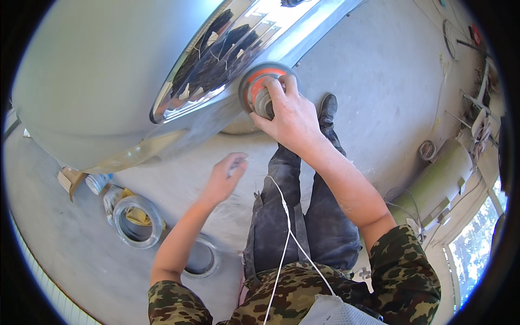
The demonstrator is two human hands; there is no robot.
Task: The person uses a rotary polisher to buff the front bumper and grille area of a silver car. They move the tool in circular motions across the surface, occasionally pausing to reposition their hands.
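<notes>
My right hand (290, 113) grips a round power sander (260, 91), grey with an orange ring. Its disc lies against the painted car body (81, 77), right beside the headlight (215, 61). The headlight is long and glossy and mirrors a person's outline. Whitish dust hazes the panel next to the disc. Lower down and apart from the car, my left hand (227, 174) hangs in the air with its fingers curled. It is blurred, and whether anything small sits between the fingers is unclear.
Rings (138, 221) lie on the dusty floor at left, by a blue-and-white can (97, 183) and a cardboard piece (69, 180). A greenish tank (434, 183) lies at right, near a small wheel (427, 150). White cords (288, 215) hang before my legs.
</notes>
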